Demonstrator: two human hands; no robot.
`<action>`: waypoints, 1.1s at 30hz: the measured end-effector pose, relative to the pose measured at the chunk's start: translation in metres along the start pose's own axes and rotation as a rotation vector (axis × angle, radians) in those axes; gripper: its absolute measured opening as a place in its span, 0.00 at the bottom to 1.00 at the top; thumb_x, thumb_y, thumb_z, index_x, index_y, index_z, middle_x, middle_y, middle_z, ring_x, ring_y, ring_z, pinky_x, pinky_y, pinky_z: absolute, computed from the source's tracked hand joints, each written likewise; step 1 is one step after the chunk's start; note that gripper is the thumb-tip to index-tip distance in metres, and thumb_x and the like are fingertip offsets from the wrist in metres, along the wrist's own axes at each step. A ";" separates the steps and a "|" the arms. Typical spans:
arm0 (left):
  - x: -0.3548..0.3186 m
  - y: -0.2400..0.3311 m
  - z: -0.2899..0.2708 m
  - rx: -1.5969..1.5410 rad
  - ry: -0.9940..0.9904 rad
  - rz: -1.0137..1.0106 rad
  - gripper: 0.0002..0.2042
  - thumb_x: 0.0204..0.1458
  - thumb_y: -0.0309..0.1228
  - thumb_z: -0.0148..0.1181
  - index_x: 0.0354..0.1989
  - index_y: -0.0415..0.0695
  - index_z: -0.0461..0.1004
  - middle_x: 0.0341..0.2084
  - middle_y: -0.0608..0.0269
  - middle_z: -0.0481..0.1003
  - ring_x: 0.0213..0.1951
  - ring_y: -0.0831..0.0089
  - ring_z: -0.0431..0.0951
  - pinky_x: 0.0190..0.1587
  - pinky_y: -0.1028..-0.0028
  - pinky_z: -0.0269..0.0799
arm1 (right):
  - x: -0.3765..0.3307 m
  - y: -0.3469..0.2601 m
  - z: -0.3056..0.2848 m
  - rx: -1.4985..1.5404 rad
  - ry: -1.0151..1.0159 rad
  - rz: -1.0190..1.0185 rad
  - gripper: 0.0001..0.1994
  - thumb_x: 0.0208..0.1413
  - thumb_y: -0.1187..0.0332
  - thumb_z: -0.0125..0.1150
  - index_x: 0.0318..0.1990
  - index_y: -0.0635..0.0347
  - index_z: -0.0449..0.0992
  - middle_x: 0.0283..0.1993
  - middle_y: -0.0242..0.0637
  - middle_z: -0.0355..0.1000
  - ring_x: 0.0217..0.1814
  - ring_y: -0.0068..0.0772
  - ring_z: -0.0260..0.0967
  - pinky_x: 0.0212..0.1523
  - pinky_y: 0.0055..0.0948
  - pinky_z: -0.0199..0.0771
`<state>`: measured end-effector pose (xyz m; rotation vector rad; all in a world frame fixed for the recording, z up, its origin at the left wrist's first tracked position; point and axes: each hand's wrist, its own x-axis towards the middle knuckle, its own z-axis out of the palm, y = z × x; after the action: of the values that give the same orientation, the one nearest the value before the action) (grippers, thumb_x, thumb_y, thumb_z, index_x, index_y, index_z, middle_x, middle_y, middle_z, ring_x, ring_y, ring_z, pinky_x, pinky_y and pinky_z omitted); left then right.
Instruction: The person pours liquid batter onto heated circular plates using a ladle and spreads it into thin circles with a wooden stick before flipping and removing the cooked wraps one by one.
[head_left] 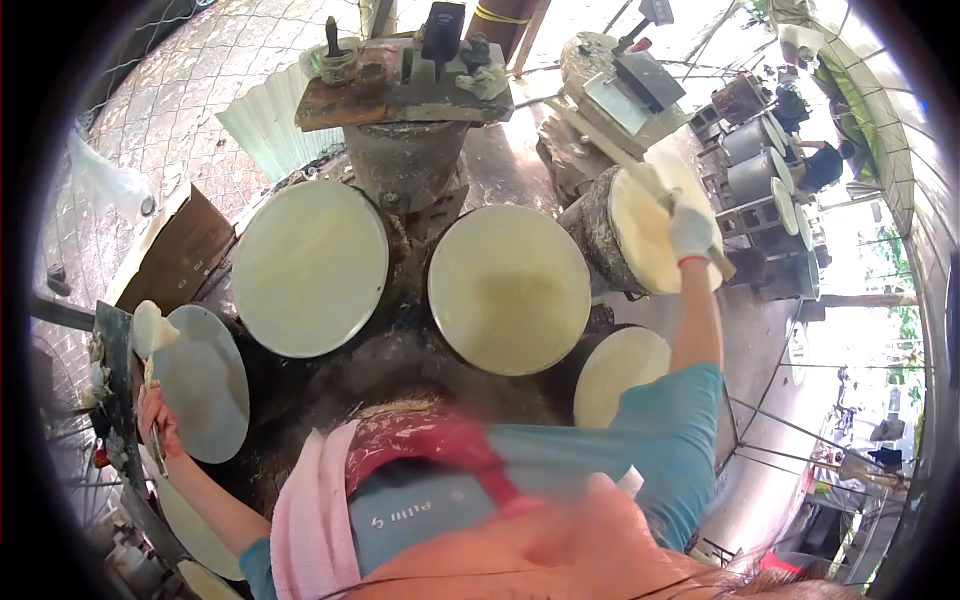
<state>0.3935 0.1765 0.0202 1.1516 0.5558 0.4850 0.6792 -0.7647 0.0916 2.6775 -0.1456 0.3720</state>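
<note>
L hand [160,420] is bare; its fingers are closed around the thin handle of a ladle [152,328]. The ladle's pale rounded head is held just fwd of the grip. Immediately R of that grip, a grey disc [205,385] is seen; farther fwd, beyond the ladle head, a cardboard box [185,245] is placed.

R hand [690,230] is covered by a white glove w/ red cuff. Its fingers are curled shut on a pale stick [600,135], extended fwd & L from the grip; exact finger placement can't be told (small, partly hidden). Under & L of the R grip, a dark speckled pot [592,228] w/ a pale top is located, tilted in view. Just fwd of the grip a pale sheet [682,175] is seen; whether it's touched can't be told.

Btwn the two grips, two large round tops are set: the L one [310,270] nearer the L hand, the R one [510,290], partly shaded, nearer the R. Below the R grip, beside the forearm, a smaller pale round [620,375] is partly hidden by the sleeve. Well fwd of both, a stand [345,105] is loaded w/ tools.
</note>
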 end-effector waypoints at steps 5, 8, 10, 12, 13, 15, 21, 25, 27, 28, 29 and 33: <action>0.027 0.000 -0.035 -0.356 -0.559 -0.054 0.18 0.59 0.20 0.39 0.58 0.29 0.57 0.44 0.54 0.71 0.26 0.87 0.64 0.24 0.89 0.54 | -0.030 -0.012 0.147 0.028 -0.100 0.115 0.14 0.54 0.66 0.48 0.48 0.45 0.71 0.31 0.38 0.73 0.32 0.40 0.75 0.32 0.38 0.75; 0.009 0.000 -0.034 0.274 -0.132 0.259 0.18 0.58 0.20 0.41 0.57 0.30 0.58 0.43 0.55 0.71 0.28 0.85 0.66 0.25 0.89 0.56 | -0.038 -0.027 0.169 0.138 -0.121 0.160 0.13 0.53 0.65 0.49 0.46 0.46 0.73 0.33 0.42 0.74 0.34 0.44 0.74 0.35 0.41 0.74; -0.004 0.010 -0.040 0.253 -0.083 0.235 0.16 0.59 0.21 0.41 0.55 0.32 0.59 0.40 0.57 0.70 0.27 0.85 0.66 0.25 0.88 0.57 | -0.031 -0.044 0.157 0.201 -0.114 0.153 0.12 0.53 0.64 0.50 0.44 0.47 0.73 0.34 0.44 0.74 0.34 0.46 0.74 0.36 0.42 0.74; -0.010 0.009 -0.025 -0.102 -0.102 0.043 0.13 0.59 0.24 0.41 0.51 0.34 0.62 0.33 0.61 0.69 0.24 0.84 0.65 0.25 0.85 0.59 | -0.030 -0.051 0.151 0.398 0.098 0.057 0.11 0.51 0.60 0.52 0.41 0.50 0.75 0.36 0.48 0.74 0.36 0.54 0.72 0.37 0.46 0.72; -0.017 0.012 -0.008 -0.233 -0.115 -0.030 0.12 0.59 0.25 0.41 0.49 0.36 0.64 0.30 0.63 0.68 0.23 0.83 0.64 0.25 0.84 0.60 | -0.038 -0.055 0.135 0.345 -0.106 0.147 0.12 0.52 0.58 0.52 0.38 0.51 0.76 0.33 0.48 0.74 0.35 0.54 0.71 0.35 0.47 0.71; -0.026 0.020 0.033 -0.399 -0.157 -0.129 0.10 0.60 0.28 0.40 0.45 0.39 0.67 0.23 0.67 0.67 0.20 0.82 0.64 0.24 0.82 0.62 | -0.067 -0.052 0.137 0.457 -0.017 0.177 0.14 0.56 0.57 0.48 0.33 0.55 0.77 0.30 0.47 0.74 0.31 0.53 0.71 0.31 0.47 0.70; -0.009 -0.011 0.062 -0.136 -0.048 -0.259 0.10 0.60 0.33 0.44 0.34 0.38 0.66 0.12 0.80 0.56 0.11 0.88 0.55 0.14 0.85 0.49 | -0.128 -0.185 0.014 0.937 -0.132 0.284 0.24 0.51 0.68 0.57 0.58 0.62 0.65 0.54 0.48 0.69 0.55 0.42 0.68 0.51 0.33 0.68; 0.008 -0.065 0.009 0.194 0.071 -0.243 0.09 0.57 0.32 0.51 0.32 0.37 0.68 0.13 0.74 0.61 0.11 0.86 0.57 0.15 0.82 0.54 | -0.182 -0.382 -0.116 1.877 -0.746 0.279 0.17 0.52 0.72 0.61 0.49 0.69 0.70 0.46 0.37 0.71 0.44 0.29 0.67 0.48 0.28 0.68; 0.016 -0.084 -0.010 0.823 0.090 -0.206 0.14 0.53 0.35 0.56 0.33 0.33 0.67 0.17 0.60 0.70 0.15 0.71 0.70 0.21 0.72 0.66 | -0.215 -0.474 -0.117 1.760 -0.498 -0.173 0.22 0.54 0.72 0.59 0.57 0.68 0.66 0.57 0.39 0.68 0.56 0.28 0.65 0.57 0.25 0.62; 0.019 -0.096 -0.024 0.808 0.081 -0.209 0.14 0.53 0.35 0.56 0.33 0.33 0.67 0.17 0.60 0.70 0.15 0.71 0.70 0.21 0.72 0.66 | -0.232 -0.515 -0.135 1.755 -0.527 -0.241 0.25 0.54 0.72 0.59 0.60 0.65 0.63 0.60 0.39 0.65 0.60 0.27 0.63 0.59 0.24 0.59; 0.018 -0.107 -0.039 1.005 0.110 0.012 0.15 0.51 0.35 0.57 0.35 0.33 0.66 0.20 0.53 0.72 0.19 0.61 0.72 0.24 0.65 0.68 | -0.247 -0.553 -0.160 1.754 -0.654 -0.288 0.25 0.55 0.72 0.59 0.60 0.67 0.62 0.63 0.43 0.60 0.65 0.30 0.56 0.64 0.25 0.52; 0.014 -0.100 -0.087 1.279 0.104 0.242 0.17 0.50 0.35 0.58 0.42 0.35 0.66 0.26 0.41 0.74 0.31 0.41 0.73 0.32 0.52 0.68 | -0.304 -0.663 -0.200 0.915 -0.698 -0.471 0.21 0.57 0.57 0.56 0.59 0.39 0.67 0.37 0.46 0.74 0.30 0.41 0.71 0.33 0.38 0.70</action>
<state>0.3563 0.2143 -0.1023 2.4410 0.8519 0.3737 0.4459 -0.0672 -0.0869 3.4460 0.5821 -0.8553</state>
